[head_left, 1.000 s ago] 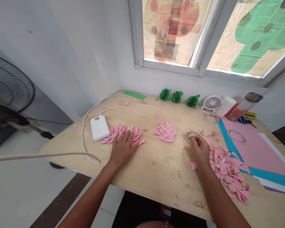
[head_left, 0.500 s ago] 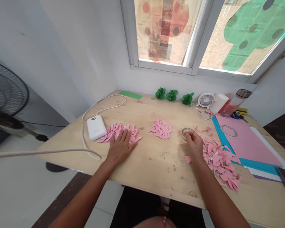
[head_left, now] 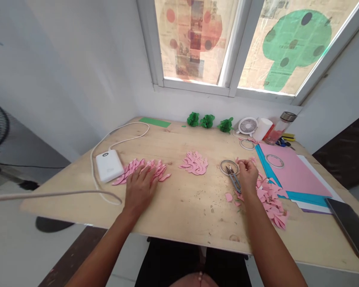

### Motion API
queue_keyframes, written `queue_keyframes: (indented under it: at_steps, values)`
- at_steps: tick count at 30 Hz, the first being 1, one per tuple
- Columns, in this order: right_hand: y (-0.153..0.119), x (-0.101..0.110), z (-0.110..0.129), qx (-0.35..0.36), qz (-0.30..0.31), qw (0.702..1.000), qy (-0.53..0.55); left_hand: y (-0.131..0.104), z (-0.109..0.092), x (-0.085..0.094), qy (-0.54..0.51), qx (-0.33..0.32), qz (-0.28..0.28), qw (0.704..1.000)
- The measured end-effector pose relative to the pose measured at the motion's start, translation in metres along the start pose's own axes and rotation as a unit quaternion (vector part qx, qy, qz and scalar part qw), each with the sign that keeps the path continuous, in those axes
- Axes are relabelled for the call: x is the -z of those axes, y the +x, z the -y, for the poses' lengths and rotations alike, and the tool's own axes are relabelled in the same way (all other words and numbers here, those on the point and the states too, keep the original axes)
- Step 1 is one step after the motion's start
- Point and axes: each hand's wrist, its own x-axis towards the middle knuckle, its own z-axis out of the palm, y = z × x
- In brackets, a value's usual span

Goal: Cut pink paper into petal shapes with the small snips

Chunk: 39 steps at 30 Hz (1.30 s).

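My left hand [head_left: 140, 189] lies flat with spread fingers over a row of curved pink paper pieces [head_left: 160, 170]. My right hand [head_left: 248, 175] is closed at the right, its fingertips pinched near small pink scraps; whether anything is between them is too small to tell. Just left of it, small grey snips [head_left: 235, 184] lie on the table with their tips inside a roll of tape [head_left: 221, 168]. Between the hands sits a second pile of curved pink pieces [head_left: 194, 163]. A heap of pink offcuts [head_left: 273, 203] spreads beside my right wrist.
A white power bank [head_left: 109, 165] with a cable is at the left. Green paper flowers [head_left: 207, 121], a small fan [head_left: 248, 126] and a bottle [head_left: 281, 127] line the back. Pink sheets [head_left: 299, 171] and a phone [head_left: 350, 227] are at the right.
My right hand has moved off the tape roll to the right, and the snips now show beside it. My left hand stays on the pink row. The view has shifted slightly right.
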Motion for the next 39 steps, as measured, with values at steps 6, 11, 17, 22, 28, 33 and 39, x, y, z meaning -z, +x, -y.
queue_keyframes:
  at_steps: [6, 11, 17, 22, 28, 33, 39]
  values:
    - [0.005, 0.005, -0.008, 0.028, 0.047, 0.983, -0.176, 0.0, 0.006, -0.004, -0.017, -0.018, -0.075, 0.997]
    - [0.001, 0.005, -0.004, 0.077, 0.103, 0.921, -0.369, -0.001, 0.009, -0.007, -0.028, -0.016, -0.099, 0.995]
    - [-0.005, 0.003, 0.0, 0.11, 0.126, 0.888, -0.429, -0.001, 0.003, -0.002, -0.07, -0.029, -0.119, 0.99]
    - [-0.007, 0.0, -0.002, 0.117, 0.131, 0.885, -0.431, 0.019, -0.048, 0.003, -0.203, -0.043, -0.109, 0.972]
    - [-0.007, -0.002, -0.006, 0.131, 0.13, 0.889, -0.42, 0.052, -0.14, -0.012, -0.334, -0.069, -0.014, 0.94]
    - [-0.007, -0.003, -0.006, 0.134, 0.12, 0.9, -0.397, 0.069, -0.185, -0.031, -0.34, -0.086, 0.045, 0.936]
    - [-0.009, -0.004, -0.004, 0.129, 0.114, 0.906, -0.387, 0.083, -0.209, -0.045, -0.319, -0.062, 0.074, 0.943]
